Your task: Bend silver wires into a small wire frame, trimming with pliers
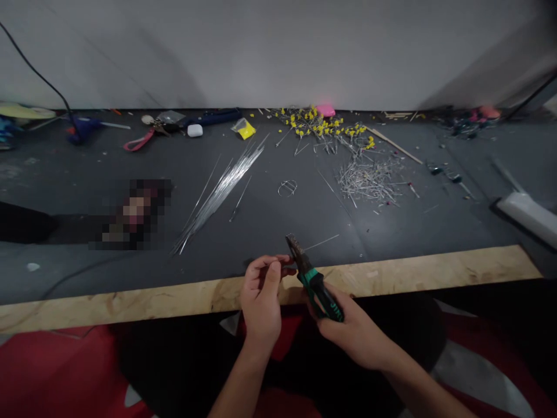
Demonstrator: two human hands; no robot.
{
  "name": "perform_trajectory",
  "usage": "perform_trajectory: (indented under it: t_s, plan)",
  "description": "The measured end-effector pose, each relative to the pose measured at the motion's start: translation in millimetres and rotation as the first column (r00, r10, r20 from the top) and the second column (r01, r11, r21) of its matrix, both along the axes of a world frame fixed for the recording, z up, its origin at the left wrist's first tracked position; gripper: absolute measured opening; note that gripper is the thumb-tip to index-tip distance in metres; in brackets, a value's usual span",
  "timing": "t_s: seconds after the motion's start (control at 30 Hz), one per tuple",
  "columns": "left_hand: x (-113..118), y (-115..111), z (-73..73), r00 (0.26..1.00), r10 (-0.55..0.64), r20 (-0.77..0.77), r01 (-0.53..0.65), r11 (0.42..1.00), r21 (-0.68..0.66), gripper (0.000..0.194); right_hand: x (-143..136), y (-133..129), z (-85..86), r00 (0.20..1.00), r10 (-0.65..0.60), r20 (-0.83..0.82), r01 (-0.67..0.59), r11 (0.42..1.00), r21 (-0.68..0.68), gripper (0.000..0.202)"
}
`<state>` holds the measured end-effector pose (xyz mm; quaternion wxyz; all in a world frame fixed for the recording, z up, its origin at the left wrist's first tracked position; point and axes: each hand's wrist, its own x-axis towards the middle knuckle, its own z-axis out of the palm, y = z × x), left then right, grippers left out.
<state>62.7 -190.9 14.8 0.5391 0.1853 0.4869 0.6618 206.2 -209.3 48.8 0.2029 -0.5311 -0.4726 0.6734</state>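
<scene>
My right hand point(348, 325) is wrapped round the green and black handles of a pair of pliers point(310, 276), whose jaws point up and to the left. A thin piece of wire point(322, 241) sticks out to the right beside the jaws. My left hand point(263, 296) is closed, thumb and fingers together, just left of the jaws; whatever is between its fingertips is too small to make out. Beyond the hands lies a small bent wire piece point(288, 187). A bundle of straight wires point(224, 194) rests to the left, with a short wire point(239, 199) beside it.
A pile of cut wire pieces point(369, 180) and yellow-tipped wires point(322, 125) lie toward the wall. Along the back are a wooden stick point(394, 144), a yellow packet point(244, 129), a white case point(195, 130) and a blue glue gun point(82, 129). A wooden edge point(152, 299) runs along the table front.
</scene>
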Motion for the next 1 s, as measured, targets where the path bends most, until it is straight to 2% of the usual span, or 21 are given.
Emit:
perform_trajectory:
  t_s: [0.13,0.3,0.4,0.53,0.63,0.8,0.9,0.93,1.0]
  plan:
    - [4,-1,-1.6,1.0,-0.003,0.014,0.004,0.999,-0.054,0.012,1,-2,-2.9,0.999,0.018,0.049,-0.021,0.999,0.047,0.018]
    - [6,-4,-7.6,0.993,-0.008,-0.12,-0.003,0.996,-0.088,0.018,1,-5,-6.7,0.997,0.015,0.069,-0.022,0.995,0.094,0.018]
    - [6,-3,-11.0,0.981,-0.024,-0.193,0.004,0.995,-0.102,0.019,0,-4,-10.3,0.998,0.005,0.058,-0.01,0.996,0.083,0.017]
    - [6,3,-12.9,0.973,-0.066,-0.221,0.044,0.994,-0.103,0.019,1,0,-10.8,0.999,-0.003,-0.036,0.004,1.0,0.021,0.014]
    - [7,12,-8.8,0.981,-0.028,-0.191,0.019,0.999,-0.047,0.016,6,3,-6.0,0.997,-0.014,-0.072,0.012,1.0,-0.027,0.013]
    - [-5,30,5.9,0.992,0.124,-0.002,-0.123,0.99,0.075,0.01,28,6,2.4,0.998,-0.057,-0.003,0.057,0.994,-0.096,0.018]
    - [-18,39,10.2,0.985,0.172,-0.002,-0.171,0.982,0.075,0.009,50,16,5.3,0.989,-0.085,0.117,0.081,0.996,0.031,0.023]
    - [-21,40,10.5,0.986,0.166,-0.002,-0.166,0.984,0.064,0.009,58,23,5.1,0.974,-0.115,0.198,0.095,0.99,0.104,0.024]
    - [-26,41,10.0,0.99,0.139,0.002,-0.139,0.99,0.039,0.009,74,39,1.1,0.901,-0.155,0.405,0.04,0.959,0.279,0.017]
